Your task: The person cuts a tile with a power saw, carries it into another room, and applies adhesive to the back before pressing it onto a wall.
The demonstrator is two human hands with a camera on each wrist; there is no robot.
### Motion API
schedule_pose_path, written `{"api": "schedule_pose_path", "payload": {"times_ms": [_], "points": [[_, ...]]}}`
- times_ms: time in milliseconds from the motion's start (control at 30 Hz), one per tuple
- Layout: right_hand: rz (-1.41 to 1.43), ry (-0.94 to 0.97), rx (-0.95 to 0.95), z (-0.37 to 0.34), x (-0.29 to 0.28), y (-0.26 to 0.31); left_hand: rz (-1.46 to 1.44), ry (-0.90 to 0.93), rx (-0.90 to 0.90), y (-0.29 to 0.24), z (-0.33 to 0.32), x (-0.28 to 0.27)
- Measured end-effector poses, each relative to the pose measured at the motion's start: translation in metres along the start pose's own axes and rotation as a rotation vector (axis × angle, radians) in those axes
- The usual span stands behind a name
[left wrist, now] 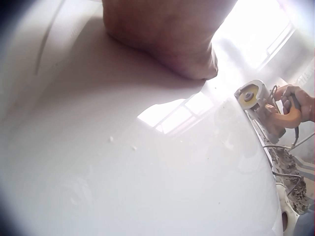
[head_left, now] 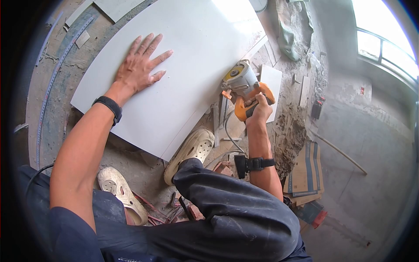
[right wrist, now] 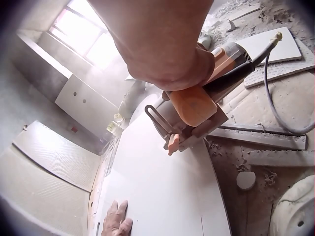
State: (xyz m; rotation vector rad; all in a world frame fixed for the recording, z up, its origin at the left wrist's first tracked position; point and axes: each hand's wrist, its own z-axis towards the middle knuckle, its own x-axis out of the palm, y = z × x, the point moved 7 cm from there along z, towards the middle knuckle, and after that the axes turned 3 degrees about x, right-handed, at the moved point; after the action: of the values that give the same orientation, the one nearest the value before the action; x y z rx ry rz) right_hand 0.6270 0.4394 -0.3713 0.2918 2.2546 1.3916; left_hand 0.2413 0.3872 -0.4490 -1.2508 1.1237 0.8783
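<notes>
A large glossy white tile (head_left: 183,87) lies under my left hand (head_left: 139,65), which rests on it with the fingers spread. My right hand (head_left: 260,110) grips the orange handle of a handheld tile saw (head_left: 244,78). The saw sits at the tile's right edge, its grey guard and yellow disc side facing the tile in the head view. An orange wing knob (right wrist: 173,144) and a slotted metal bracket (right wrist: 158,118) show on the saw in the right wrist view. The blade's cutting edge is hidden. A thin line (head_left: 192,120) runs along the tile near its right edge.
A grey cord (head_left: 229,131) trails from the saw past my shoe (head_left: 192,153). White tile offcuts (head_left: 271,87) and narrow strips (right wrist: 266,137) lie on the dusty floor. Rubble (head_left: 292,135) and flattened cardboard (head_left: 305,170) are on the right, with a blue-edged measuring strip (head_left: 54,72) at left.
</notes>
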Motion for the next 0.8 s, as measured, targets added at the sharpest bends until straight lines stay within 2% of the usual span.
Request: {"api": "schedule_pose_path", "payload": {"times_ms": [800], "points": [[0.009,0.022,0.0,-0.013,-0.003,-0.007,0.001,-0.037,0.012,0.0,0.0,0.003]]}}
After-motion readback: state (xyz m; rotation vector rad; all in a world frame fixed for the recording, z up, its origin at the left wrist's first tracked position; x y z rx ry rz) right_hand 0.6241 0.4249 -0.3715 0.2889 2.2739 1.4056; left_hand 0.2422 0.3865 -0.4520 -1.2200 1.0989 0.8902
